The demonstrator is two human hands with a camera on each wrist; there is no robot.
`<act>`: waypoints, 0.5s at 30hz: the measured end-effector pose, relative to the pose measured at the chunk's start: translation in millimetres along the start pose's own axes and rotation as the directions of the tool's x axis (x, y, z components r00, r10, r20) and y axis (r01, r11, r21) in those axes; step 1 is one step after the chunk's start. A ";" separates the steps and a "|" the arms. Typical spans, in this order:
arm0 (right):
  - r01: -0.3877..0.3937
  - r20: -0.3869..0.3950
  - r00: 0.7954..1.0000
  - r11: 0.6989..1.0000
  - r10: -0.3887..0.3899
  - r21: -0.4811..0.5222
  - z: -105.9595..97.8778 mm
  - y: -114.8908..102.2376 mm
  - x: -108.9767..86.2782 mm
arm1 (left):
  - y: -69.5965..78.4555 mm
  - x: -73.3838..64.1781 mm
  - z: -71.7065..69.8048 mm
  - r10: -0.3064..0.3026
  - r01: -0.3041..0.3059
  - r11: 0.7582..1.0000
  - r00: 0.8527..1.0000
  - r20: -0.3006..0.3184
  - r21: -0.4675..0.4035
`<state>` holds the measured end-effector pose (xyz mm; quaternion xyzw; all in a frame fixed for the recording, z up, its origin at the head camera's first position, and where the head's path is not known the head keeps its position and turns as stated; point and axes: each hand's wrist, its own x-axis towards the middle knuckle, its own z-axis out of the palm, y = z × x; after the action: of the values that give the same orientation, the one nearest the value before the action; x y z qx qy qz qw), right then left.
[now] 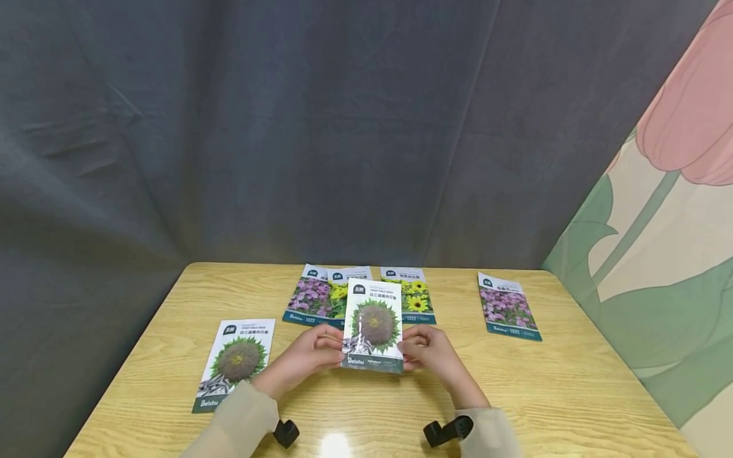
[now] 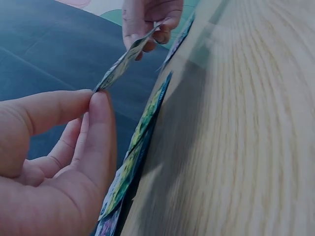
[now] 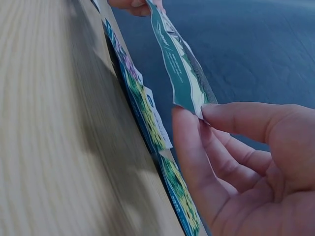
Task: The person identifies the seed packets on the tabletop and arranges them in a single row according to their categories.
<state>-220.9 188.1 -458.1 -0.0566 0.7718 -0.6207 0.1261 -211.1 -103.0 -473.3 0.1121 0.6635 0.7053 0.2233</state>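
Note:
A white seed packet (image 1: 373, 324) with a large sunflower head and a dark green bottom band is held up over the table. My left hand (image 1: 314, 355) pinches its left edge between thumb and fingers. On the opposite edge, my right hand (image 1: 431, 357) pinches it the same way. The right wrist view shows the packet's green band (image 3: 173, 73) running between both hands, clear above the tabletop. Beneath my left forearm lies a matching sunflower seed packet (image 1: 239, 359), its lower right corner hidden by the sleeve.
Behind the held packet lie a purple-flower packet (image 1: 309, 298), a yellow-flower packet (image 1: 338, 294) overlapping it, and another yellow-flower packet (image 1: 417, 299). A second purple-flower packet (image 1: 508, 306) lies at the right. A dark curtain (image 1: 355, 140) hangs behind the wooden table (image 1: 572, 381).

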 end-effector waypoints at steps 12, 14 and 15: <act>0.014 0.071 0.997 0.999 -0.017 0.039 22.3 -3.2 0.3 | 3.4 -25.1 -13.1 -0.010 0.010 1.000 1.000 -0.006 -0.012; 0.015 0.075 0.997 0.999 -0.017 0.038 25.8 -1.9 1.5 | 4.2 -28.0 -15.5 -0.016 0.016 1.000 1.000 0.007 -0.012; 0.012 0.079 0.997 0.999 -0.015 0.038 27.6 -1.1 2.4 | 4.2 -29.3 -17.0 -0.019 0.019 1.000 1.000 0.012 -0.015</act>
<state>-216.0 161.2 -462.7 -0.0837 0.7539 -0.6334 0.1534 -193.9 -131.7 -466.7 0.1083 0.6577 0.7074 0.2351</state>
